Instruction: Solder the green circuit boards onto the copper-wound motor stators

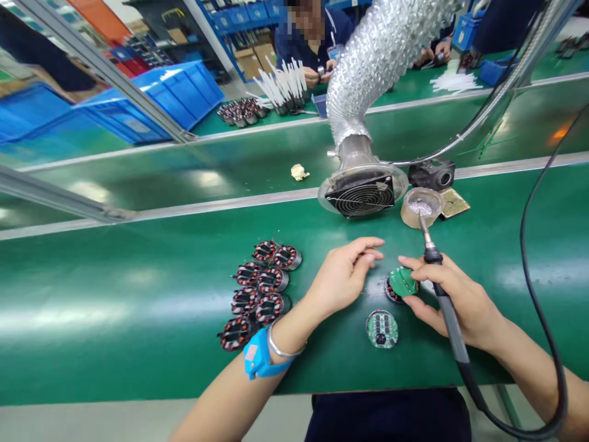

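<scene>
Duct [368,67] crinkled metallic foil; tabletop [138,301] smooth (glossy, light-streaked); soldering iron grip [453,325] matt plastic.

No text can be read. The label [251,352] on the wristband [271,366], the sticker [137,125] on the blue bin [191,92] and the co-worker's [293,49] badge [335,52] are too small or blurred.

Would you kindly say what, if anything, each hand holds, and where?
The right hand holds a soldering iron by its handle and a green board by its edges; the left hand, nothing.
</scene>
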`<state>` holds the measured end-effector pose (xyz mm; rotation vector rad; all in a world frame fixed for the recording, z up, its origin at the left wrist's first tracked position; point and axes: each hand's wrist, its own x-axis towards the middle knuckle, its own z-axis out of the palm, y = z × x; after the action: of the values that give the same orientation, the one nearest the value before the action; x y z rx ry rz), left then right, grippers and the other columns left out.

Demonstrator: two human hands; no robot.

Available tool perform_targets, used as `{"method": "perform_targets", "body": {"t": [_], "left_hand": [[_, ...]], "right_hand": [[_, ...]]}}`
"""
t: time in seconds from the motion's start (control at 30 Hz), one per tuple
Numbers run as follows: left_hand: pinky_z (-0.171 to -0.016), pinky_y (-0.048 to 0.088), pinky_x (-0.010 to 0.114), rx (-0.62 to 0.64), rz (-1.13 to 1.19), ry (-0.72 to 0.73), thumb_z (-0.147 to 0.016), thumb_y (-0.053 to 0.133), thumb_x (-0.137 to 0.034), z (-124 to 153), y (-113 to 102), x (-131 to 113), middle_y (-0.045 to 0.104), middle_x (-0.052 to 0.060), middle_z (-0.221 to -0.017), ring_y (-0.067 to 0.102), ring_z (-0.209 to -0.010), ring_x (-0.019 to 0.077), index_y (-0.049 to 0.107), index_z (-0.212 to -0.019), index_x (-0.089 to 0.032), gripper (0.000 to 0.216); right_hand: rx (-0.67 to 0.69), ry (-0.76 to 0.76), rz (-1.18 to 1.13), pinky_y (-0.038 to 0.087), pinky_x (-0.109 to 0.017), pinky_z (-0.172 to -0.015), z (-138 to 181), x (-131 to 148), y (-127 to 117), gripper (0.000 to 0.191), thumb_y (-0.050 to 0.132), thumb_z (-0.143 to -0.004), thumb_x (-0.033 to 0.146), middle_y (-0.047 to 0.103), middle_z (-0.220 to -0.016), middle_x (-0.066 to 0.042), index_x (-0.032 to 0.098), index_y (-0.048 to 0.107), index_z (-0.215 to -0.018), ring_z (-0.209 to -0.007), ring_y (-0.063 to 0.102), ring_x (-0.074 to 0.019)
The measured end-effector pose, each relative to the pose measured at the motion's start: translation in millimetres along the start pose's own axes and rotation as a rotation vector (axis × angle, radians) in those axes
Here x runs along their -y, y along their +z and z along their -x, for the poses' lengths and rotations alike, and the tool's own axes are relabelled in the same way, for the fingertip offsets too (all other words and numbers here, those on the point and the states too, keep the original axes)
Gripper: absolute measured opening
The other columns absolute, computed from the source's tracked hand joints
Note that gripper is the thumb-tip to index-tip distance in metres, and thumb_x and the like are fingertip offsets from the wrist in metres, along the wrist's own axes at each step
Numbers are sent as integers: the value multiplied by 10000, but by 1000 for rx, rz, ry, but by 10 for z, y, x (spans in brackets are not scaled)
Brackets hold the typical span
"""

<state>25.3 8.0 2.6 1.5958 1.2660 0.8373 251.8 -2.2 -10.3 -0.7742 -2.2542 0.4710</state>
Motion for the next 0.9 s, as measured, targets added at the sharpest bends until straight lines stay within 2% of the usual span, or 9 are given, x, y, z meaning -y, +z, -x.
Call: {"method": "perform_targets", "body": {"t": [0.07,0.17,0.27,0.4,0.53,0.63,0.77,0.9], "left_hand": [[-781,490,264,0,-45,-82,-857,517,-97,30,-14,129,729,55,-946,656,-837,146,672,-1072,-163,273],[-677,482,237,130,57,-194,-796,639,-140,73,12,282,735,43,-841,651,-741,144,722,-952,-155,177],[-627,460,222,149,209,-152,-761,701,-202,82,52,331,714,32,-784,617,-668,123,748,-874,-156,131],[-586,430,211,218,350,-83,-697,760,-240,23,81,249,648,17,-748,556,-615,95,752,-778,-144,126],[-529,371,197,241,227,-101,-666,788,-240,-47,135,104,535,-24,-683,451,-553,61,731,-692,-136,122],[-530,365,197,234,132,-110,-689,763,-199,-72,179,24,512,-35,-676,443,-558,62,729,-692,-146,63],[-523,360,197,249,117,-106,-697,766,-198,-78,194,-2,511,-35,-664,438,-564,68,731,-691,-155,56],[-513,359,197,266,145,-122,-708,768,-224,-74,184,28,521,-29,-677,437,-550,64,712,-698,-139,102]], "right_hand": [[28,38,20,525,-425,-891,46,-10,10,383,646,-832,134,647,-1221,-121,194,470,-1166,-1051,616,-230],[50,68,25,530,-414,-862,87,-29,44,374,648,-836,158,655,-1197,-110,197,477,-1166,-1064,600,-239],[64,86,-4,514,-412,-906,99,-45,75,382,647,-843,167,655,-1196,-96,210,471,-1178,-1079,601,-226],[68,130,-49,511,-399,-930,90,-71,88,403,657,-834,179,656,-1189,-88,223,468,-1187,-1083,605,-214],[93,140,-60,516,-416,-927,73,-93,62,439,660,-823,191,647,-1224,-95,234,463,-1213,-1088,606,-226],[75,132,-64,507,-435,-938,63,-79,34,462,675,-809,201,637,-1246,-106,228,465,-1219,-1107,599,-242],[-39,120,-50,529,-389,-843,31,-26,48,367,635,-822,141,698,-1042,-60,230,515,-1157,-944,624,-212],[-114,28,13,517,-319,-700,-22,17,92,306,601,-829,72,687,-856,-16,230,537,-1083,-750,568,-170]]}}
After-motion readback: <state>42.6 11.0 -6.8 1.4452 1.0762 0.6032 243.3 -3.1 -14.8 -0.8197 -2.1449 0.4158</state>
